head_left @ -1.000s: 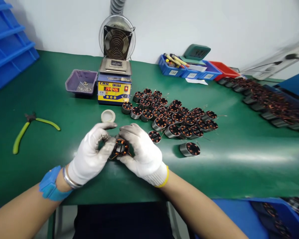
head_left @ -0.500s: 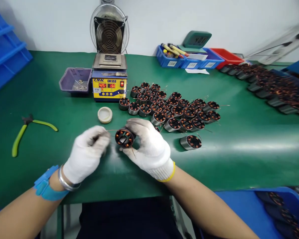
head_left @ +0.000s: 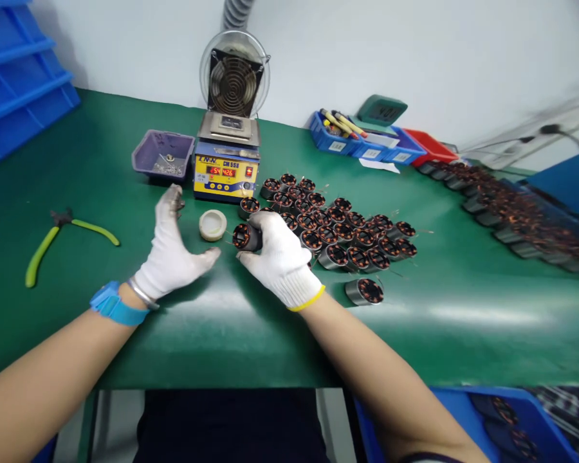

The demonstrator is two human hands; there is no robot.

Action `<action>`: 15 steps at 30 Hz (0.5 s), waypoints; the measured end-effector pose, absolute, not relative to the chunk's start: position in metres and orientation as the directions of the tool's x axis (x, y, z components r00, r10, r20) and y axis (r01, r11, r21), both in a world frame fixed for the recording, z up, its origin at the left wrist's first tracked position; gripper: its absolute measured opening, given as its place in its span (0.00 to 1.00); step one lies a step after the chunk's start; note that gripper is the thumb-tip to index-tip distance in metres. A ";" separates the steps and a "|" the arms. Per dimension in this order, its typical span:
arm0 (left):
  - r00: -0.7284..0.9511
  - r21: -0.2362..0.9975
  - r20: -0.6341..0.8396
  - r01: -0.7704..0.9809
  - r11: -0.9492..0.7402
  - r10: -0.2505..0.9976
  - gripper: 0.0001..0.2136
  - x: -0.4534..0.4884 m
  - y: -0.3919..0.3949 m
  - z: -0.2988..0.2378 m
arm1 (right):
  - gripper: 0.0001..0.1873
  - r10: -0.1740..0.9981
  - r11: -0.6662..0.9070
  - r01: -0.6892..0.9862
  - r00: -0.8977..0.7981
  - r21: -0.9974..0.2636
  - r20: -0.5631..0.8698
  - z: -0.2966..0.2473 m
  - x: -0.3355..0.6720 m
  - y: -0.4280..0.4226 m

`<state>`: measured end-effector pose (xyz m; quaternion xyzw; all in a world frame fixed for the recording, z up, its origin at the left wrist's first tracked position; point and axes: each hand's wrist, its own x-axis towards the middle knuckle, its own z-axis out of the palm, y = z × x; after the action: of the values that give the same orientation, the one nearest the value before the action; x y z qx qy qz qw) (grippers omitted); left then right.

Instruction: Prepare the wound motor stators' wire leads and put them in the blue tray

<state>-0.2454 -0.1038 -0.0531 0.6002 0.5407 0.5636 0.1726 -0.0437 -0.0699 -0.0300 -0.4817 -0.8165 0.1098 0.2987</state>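
My right hand [head_left: 280,254], in a white glove, is closed around a motor stator [head_left: 245,237], a dark cylinder with copper windings; its wound end faces left and thin wire ends stick out. My left hand [head_left: 176,247], gloved too, is open, with thumb and fingers wide apart and nothing between them. Just beyond it stands a small round white dish [head_left: 213,225]. Farther back is a yellow and blue solder pot unit [head_left: 226,172] with lit red digits. Many similar stators [head_left: 336,256] stand grouped to the right of my right hand, and a single stator [head_left: 365,291] sits apart nearer me.
Green-handled cutters [head_left: 67,235] lie at the left. A purple bin [head_left: 145,154] with small metal bits stands beside the solder unit, a fan [head_left: 234,83] behind it. Blue bins [head_left: 335,146] with markers and a red bin [head_left: 429,149] line the wall. More stators fill the far right.
My left hand has let go of the wire at the stator and spread open toward the purple bin. My right hand has carried the stator forward, closer to the white dish. The camera view has shifted.
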 end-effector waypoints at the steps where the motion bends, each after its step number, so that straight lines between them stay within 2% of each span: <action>1: -0.198 0.811 0.455 0.495 -0.312 0.868 0.47 -0.246 -0.101 -0.053 | 0.25 0.859 0.501 0.736 -0.362 -0.455 0.361 -0.030 -0.048 -0.065; 5: -0.171 0.837 0.330 0.507 -0.204 0.929 0.44 -0.242 -0.092 -0.058 | 0.23 0.876 0.478 0.785 -0.395 -0.394 0.276 -0.029 -0.064 -0.054; 9: -0.115 0.863 0.330 0.440 -0.250 0.937 0.33 -0.241 -0.088 -0.067 | 0.20 0.876 0.482 0.815 -0.441 -0.320 0.196 -0.023 -0.067 -0.051; 15: -0.043 0.770 0.325 0.592 -0.238 0.945 0.38 -0.243 -0.081 -0.077 | 0.22 0.862 0.507 0.812 -0.479 -0.289 0.166 -0.005 -0.071 -0.049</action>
<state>-0.2429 -0.0814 -0.0773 0.6605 0.5817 0.4276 0.2062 -0.0710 -0.0485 -0.0051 -0.4893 -0.8556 0.0854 0.1456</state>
